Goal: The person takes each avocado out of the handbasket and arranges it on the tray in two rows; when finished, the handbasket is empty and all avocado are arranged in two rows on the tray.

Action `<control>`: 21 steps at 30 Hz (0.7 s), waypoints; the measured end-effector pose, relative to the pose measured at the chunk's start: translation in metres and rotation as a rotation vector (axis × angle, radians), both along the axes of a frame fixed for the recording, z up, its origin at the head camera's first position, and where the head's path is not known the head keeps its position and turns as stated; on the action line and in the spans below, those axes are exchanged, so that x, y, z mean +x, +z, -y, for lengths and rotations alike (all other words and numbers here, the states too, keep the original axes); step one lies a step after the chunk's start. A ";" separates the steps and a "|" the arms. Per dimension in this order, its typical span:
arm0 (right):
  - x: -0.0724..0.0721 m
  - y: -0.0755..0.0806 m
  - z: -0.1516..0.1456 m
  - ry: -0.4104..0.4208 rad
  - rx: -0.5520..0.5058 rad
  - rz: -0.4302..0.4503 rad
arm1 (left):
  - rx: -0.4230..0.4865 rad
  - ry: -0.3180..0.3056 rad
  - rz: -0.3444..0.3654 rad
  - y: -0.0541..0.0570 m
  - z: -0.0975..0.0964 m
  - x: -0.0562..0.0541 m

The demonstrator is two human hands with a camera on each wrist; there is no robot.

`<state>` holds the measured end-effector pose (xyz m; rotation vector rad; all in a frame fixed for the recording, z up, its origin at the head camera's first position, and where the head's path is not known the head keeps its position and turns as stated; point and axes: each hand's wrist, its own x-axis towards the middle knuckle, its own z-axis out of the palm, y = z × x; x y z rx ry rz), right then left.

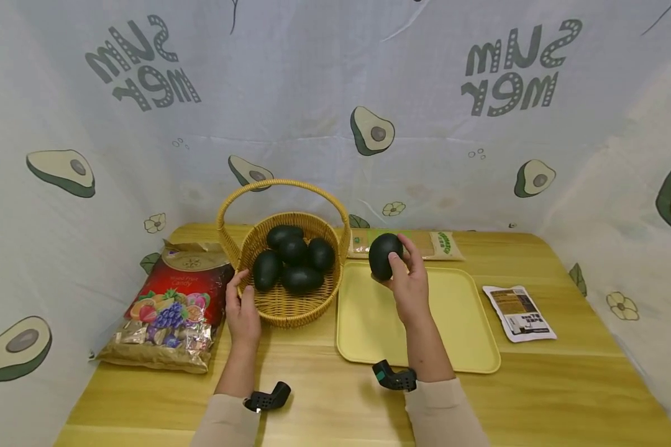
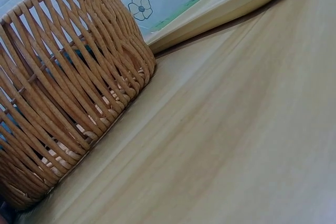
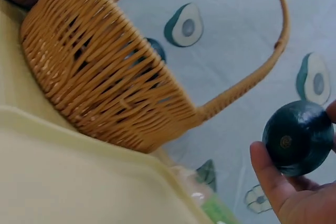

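My right hand (image 1: 410, 288) holds a dark green avocado (image 1: 383, 256) between thumb and fingers, raised over the yellow tray (image 1: 363, 329). In the right wrist view the round stem scar of this avocado (image 3: 299, 137) shows. Just left of the tray stands a round wicker basket (image 1: 291, 320) with a tall arched handle. Several dark avocados (image 1: 302, 280) lie inside it. My left hand (image 1: 243, 320) grips the basket's left rim, fingertips over the edge. The left wrist view shows the wicker wall (image 2: 68, 77), but hardly any of that hand.
A red and gold bag of candy (image 1: 170, 310) lies left of the basket. Behind the tray is a long flat packet (image 1: 447, 246). To the right, a small white and brown pouch (image 1: 520, 313) lies on the wooden table (image 1: 324, 397). A printed cloth (image 1: 302, 112) hangs behind.
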<state>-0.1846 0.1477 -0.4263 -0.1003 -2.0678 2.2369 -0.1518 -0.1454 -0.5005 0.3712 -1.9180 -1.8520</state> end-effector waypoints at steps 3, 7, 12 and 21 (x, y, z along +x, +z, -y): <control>-0.005 -0.009 0.004 0.025 -0.057 0.054 | -0.001 -0.002 -0.004 0.000 0.000 0.000; -0.007 -0.020 0.009 0.060 0.048 0.096 | -0.002 0.001 -0.007 0.000 0.000 0.000; -0.009 -0.032 0.016 0.087 0.266 0.107 | -0.003 0.006 0.002 0.000 0.000 0.000; -0.014 -0.052 0.027 0.092 0.528 0.011 | -0.021 0.015 0.009 -0.001 0.001 -0.001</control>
